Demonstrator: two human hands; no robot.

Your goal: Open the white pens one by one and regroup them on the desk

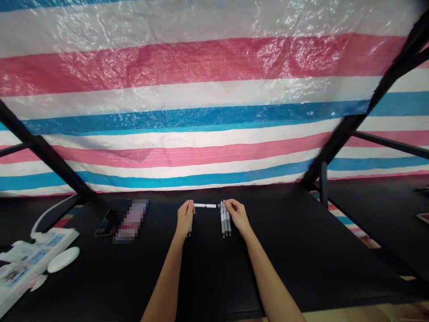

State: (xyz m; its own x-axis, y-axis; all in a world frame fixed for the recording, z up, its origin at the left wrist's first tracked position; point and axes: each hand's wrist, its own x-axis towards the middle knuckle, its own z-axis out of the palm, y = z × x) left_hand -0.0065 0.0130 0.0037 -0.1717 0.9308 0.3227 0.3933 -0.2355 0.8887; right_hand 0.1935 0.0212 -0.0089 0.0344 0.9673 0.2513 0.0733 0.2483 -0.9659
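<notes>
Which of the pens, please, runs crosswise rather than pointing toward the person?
It is the white pen in the gap between the left hand and right hand; the other pens, near either hand, point toward the person.

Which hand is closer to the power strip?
The left. The left hand, gripping a pen, is to the right of the power strip; the right hand is farther right, by the row of pens.

We look through one head-worn camera, facing forward and down over the black tabletop (214, 277) toward the striped sheet (201, 98) behind. Our wide view stands back from the left hand (185, 218) and right hand (238, 215), small below centre, the forearms (166, 281) cut off by the bottom edge.
</notes>
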